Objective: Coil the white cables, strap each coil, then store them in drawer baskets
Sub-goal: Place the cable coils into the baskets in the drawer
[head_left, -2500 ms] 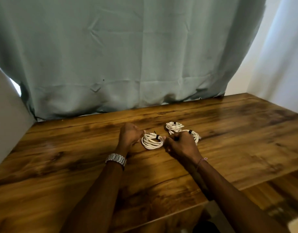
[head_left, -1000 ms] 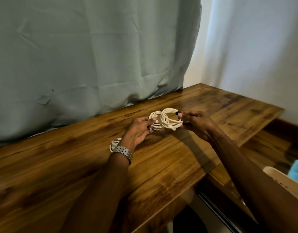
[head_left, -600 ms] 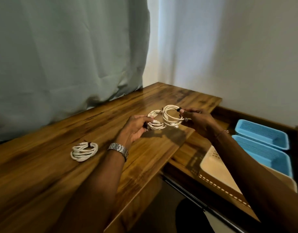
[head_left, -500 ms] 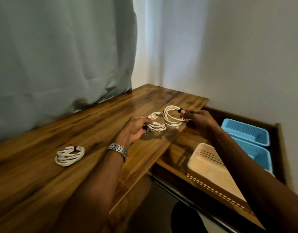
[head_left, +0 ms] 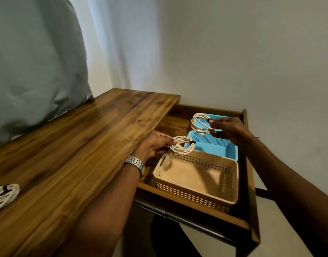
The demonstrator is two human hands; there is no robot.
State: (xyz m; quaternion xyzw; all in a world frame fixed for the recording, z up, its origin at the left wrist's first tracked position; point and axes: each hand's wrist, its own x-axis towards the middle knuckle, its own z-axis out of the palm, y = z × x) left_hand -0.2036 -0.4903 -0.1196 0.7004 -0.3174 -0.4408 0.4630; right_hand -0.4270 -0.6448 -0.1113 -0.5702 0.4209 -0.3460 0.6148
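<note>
Three white cable coils in view, each strapped with a dark tie. Open drawer point(head_left: 249, 182) is the landmark; it holds three baskets: one beige basket point(head_left: 233, 184) at its front, two blue baskets point(head_left: 231, 151) behind, the rearmost blue basket point(head_left: 224, 116) mostly hidden. Left hand point(head_left: 155, 145) pinches the first coil point(head_left: 181, 148) above the beige basket's far left rim. Right hand point(head_left: 228, 128) pinches the second coil point(head_left: 199, 124) above the blue baskets, probably at the tie; the grip point is small. Third coil point(head_left: 4, 194) lies on the tabletop point(head_left: 76, 145), well left of the drawer, cut by the picture's edge. Beige basket interior is open.
</note>
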